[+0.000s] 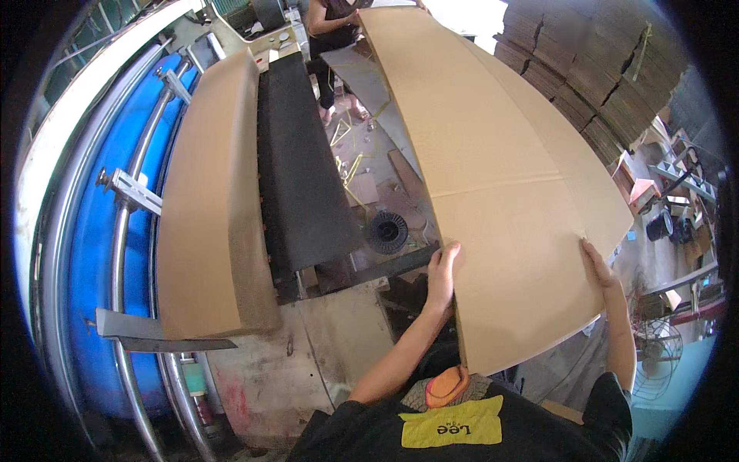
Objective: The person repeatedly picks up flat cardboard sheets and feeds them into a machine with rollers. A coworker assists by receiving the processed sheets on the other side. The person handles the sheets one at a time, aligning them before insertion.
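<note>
A long brown cardboard sheet (500,254), creased across and lengthwise, stretches away from my body. My left hand (443,279) grips its left edge near the close end, with the thumb on top and the fingers mostly hidden beneath. At the right edge my right hand (600,266) holds the sheet, its thumb lying along the surface. Another person (336,23) stands at the far end, with a hand at the sheet's far left corner. To the left, a second cardboard sheet (208,208) lies bent over the machine, apart from my hands.
Left, the machine has a blue roller (96,300), metal rods and a grey bracket (138,191). A black belt (304,162) runs beside it. A dark spool-like wheel (387,232) sits low in the gap. Tall cardboard stacks (593,61) stand at right; a wire fan (656,350) is lower right.
</note>
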{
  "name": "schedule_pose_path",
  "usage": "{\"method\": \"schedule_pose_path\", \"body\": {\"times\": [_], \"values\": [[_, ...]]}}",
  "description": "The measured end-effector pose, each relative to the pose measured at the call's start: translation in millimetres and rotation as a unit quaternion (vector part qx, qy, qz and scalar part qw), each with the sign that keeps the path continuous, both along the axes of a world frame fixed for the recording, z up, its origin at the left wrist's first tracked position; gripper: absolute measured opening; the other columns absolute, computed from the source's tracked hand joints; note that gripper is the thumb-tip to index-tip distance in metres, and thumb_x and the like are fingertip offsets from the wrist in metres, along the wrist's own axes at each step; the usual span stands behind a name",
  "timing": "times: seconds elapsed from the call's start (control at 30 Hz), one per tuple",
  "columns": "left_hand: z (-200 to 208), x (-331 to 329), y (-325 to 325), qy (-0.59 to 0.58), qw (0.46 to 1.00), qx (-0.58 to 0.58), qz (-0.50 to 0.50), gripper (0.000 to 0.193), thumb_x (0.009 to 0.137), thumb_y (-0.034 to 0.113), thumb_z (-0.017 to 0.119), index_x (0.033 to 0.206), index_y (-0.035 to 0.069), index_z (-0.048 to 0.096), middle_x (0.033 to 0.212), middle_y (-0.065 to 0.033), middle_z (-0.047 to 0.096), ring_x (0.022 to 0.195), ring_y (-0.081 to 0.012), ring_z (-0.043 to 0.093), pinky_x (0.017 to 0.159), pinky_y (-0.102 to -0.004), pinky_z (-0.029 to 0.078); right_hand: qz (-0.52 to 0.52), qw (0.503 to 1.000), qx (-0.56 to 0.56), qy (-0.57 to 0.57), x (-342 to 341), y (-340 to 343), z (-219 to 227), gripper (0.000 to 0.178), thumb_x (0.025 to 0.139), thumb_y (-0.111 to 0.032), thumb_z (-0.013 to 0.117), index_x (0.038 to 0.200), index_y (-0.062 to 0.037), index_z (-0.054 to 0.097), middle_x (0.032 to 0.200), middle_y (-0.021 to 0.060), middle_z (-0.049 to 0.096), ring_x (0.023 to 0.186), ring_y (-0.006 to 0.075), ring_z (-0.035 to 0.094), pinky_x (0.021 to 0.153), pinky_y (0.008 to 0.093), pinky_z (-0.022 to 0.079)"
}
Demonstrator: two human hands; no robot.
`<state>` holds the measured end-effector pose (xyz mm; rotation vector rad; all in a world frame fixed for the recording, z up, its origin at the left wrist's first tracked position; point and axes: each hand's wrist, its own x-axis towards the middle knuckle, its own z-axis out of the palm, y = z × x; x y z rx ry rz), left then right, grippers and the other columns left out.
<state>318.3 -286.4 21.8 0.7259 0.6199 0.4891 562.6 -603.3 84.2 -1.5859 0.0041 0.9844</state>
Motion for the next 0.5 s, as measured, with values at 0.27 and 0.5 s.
{"method": "schedule_pose_path", "body": {"times": [0.27,0.5], "values": [[-14,-10,8,0.131,0.944,0.302,0.011,0.036,0.098,0.037,0.056,0.094,0.003,0.066,0.089,-0.0023,0.064,0.086,-0.0153,0.056,0.078,-0.0363,0.048,0.051,0.994,-0.046,-0.085,5,48,2,0.066,0.101,-0.054,0.045,0.146,-0.0055,0.049,0.141,0.0123,0.056,0.125,0.0243,0.056,0.107,0.0416,0.045],[-23,-51,29,0.058,0.997,0.047,0.004,0.059,0.091,0.049,0.07,0.12,-0.003,0.064,0.106,-0.0064,0.067,0.096,-0.0135,0.06,0.086,-0.0285,0.048,0.077,0.985,-0.07,-0.136,-9,111,-4,0.07,0.101,-0.058,0.041,0.148,-0.0071,0.045,0.145,0.012,0.051,0.129,0.025,0.051,0.11,0.0433,0.041]]}}
